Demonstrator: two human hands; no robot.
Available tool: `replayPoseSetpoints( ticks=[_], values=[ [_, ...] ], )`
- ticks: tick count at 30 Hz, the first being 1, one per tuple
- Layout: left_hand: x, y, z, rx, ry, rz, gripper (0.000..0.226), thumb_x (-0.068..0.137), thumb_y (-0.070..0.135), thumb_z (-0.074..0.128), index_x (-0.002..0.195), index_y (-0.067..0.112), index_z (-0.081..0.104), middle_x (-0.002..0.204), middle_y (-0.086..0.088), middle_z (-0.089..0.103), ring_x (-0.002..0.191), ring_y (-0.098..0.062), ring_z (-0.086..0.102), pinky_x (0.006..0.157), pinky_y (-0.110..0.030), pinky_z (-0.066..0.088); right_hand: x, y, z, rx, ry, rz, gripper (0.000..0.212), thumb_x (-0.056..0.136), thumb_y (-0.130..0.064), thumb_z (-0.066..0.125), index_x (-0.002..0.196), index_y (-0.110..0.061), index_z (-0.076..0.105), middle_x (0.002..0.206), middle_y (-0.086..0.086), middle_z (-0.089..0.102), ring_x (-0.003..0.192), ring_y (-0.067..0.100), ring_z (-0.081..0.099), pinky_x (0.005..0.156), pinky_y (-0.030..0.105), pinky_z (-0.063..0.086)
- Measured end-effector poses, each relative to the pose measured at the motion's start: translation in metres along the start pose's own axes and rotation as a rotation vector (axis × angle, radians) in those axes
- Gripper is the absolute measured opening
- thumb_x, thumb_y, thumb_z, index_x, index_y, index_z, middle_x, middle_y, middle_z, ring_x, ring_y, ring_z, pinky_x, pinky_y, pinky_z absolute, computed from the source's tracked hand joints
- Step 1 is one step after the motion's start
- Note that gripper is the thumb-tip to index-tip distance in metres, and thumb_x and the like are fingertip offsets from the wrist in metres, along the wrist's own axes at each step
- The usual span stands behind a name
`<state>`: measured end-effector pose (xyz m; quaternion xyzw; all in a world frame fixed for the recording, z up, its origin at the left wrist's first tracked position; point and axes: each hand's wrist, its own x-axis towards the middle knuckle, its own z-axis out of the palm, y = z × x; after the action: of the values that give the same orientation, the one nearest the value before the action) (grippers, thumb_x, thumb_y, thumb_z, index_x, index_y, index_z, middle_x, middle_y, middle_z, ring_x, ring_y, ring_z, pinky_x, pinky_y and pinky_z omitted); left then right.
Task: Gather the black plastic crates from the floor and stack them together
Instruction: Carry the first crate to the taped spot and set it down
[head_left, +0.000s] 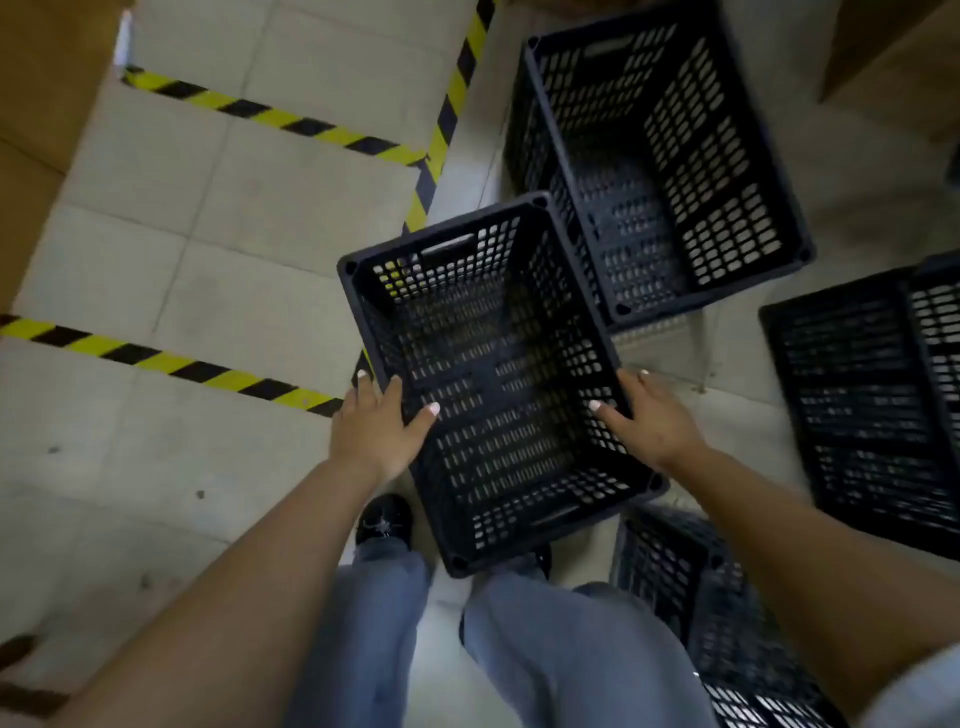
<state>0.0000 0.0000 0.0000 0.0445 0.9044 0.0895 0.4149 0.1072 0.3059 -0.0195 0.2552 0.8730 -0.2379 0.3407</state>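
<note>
I hold a black perforated plastic crate (498, 374) in front of my legs, its open top facing me. My left hand (382, 421) grips its left long rim, thumb inside the crate. My right hand (652, 415) grips the right long rim the same way. Beyond it, at the upper right, another black crate (660, 156) stands upright and looks taller, perhaps a stack. A third black crate (872, 405) lies at the right edge. One more black crate (717, 613) sits on the floor by my right leg, partly hidden by my arm.
Yellow-and-black hazard tape (270, 117) marks bays on the grey tiled floor (208, 249) to the left. Cardboard boxes (41, 78) stand at the far left, and another cardboard box (893, 47) at the top right. My jeans and a black shoe (384, 519) are below the held crate.
</note>
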Motion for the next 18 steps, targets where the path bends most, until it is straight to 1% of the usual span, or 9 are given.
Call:
replayPoseSetpoints(
  ticks=[2,5,7,9,12,14,16,18],
  values=[
    [0.017,-0.008,0.019,-0.096,-0.029,-0.052,0.081,0.09,0.069,0.029,0.154,0.024,0.006,0.161,-0.014,-0.01,0.149,-0.031,-0.003,0.12,-0.044,0.009,0.019,0.007,0.013,0.006,-0.008,0.053,0.081,0.088,-0.068,0.036,0.153,-0.027,0.011,0.162,0.009,0.005,0.147,0.029,0.013,0.116,0.046,0.022],
    [0.041,-0.018,0.046,-0.226,-0.036,-0.094,0.083,0.088,0.07,0.035,0.154,0.029,0.008,0.161,-0.01,-0.018,0.149,-0.03,-0.003,0.12,-0.045,0.014,0.045,0.019,0.032,0.063,-0.035,0.087,0.081,0.086,-0.067,0.042,0.153,-0.034,0.01,0.162,0.008,-0.002,0.146,0.033,0.015,0.115,0.045,0.023],
    [0.054,-0.019,0.055,-0.336,-0.032,-0.135,0.082,0.087,0.07,0.039,0.154,0.033,0.009,0.16,-0.006,-0.02,0.149,-0.03,0.0,0.119,-0.045,0.02,0.058,0.021,0.038,0.149,-0.047,0.093,0.081,0.085,-0.065,0.048,0.152,-0.037,0.012,0.162,0.005,-0.003,0.146,0.031,0.016,0.113,0.043,0.026],
    [0.064,-0.017,0.061,-0.435,-0.023,-0.16,0.083,0.086,0.069,0.043,0.153,0.035,0.01,0.161,-0.003,-0.019,0.15,-0.029,0.002,0.117,-0.045,0.021,0.067,0.019,0.04,0.243,-0.055,0.08,0.08,0.085,-0.062,0.054,0.151,-0.038,0.015,0.162,0.004,0.001,0.145,0.03,0.02,0.111,0.044,0.029],
    [0.073,-0.009,0.066,-0.603,-0.019,-0.186,0.085,0.083,0.07,0.049,0.152,0.038,0.013,0.162,-0.001,-0.009,0.15,-0.026,0.003,0.118,-0.046,0.019,0.073,0.011,0.035,0.435,-0.006,0.081,0.08,0.081,-0.058,0.062,0.149,-0.037,0.025,0.156,0.006,0.023,0.139,0.03,0.033,0.109,0.044,0.036],
    [0.078,-0.008,0.061,-0.722,-0.033,-0.221,0.09,0.077,0.073,0.054,0.151,0.039,0.017,0.162,-0.002,-0.001,0.149,-0.028,0.009,0.118,-0.049,0.019,0.07,0.003,0.028,0.583,0.021,0.075,0.073,0.085,-0.046,0.065,0.147,-0.028,0.033,0.153,0.006,0.032,0.138,0.026,0.034,0.103,0.034,0.037],
    [0.08,-0.012,0.051,-0.88,-0.045,-0.245,0.092,0.075,0.073,0.056,0.151,0.036,0.021,0.161,-0.004,0.014,0.144,-0.03,0.024,0.115,-0.048,0.026,0.063,-0.004,0.023,0.649,0.026,0.051,0.065,0.088,-0.033,0.066,0.145,-0.02,0.038,0.149,0.006,0.038,0.136,0.021,0.036,0.095,0.028,0.037],
    [0.072,-0.019,0.039,-0.979,-0.036,-0.246,0.083,0.083,0.061,0.058,0.152,0.03,0.024,0.157,-0.003,0.026,0.14,-0.03,0.033,0.107,-0.043,0.033,0.053,-0.013,0.016,0.647,0.022,0.039,0.063,0.087,-0.032,0.067,0.143,-0.02,0.041,0.148,0.005,0.04,0.135,0.021,0.036,0.098,0.03,0.037]
  ],
)
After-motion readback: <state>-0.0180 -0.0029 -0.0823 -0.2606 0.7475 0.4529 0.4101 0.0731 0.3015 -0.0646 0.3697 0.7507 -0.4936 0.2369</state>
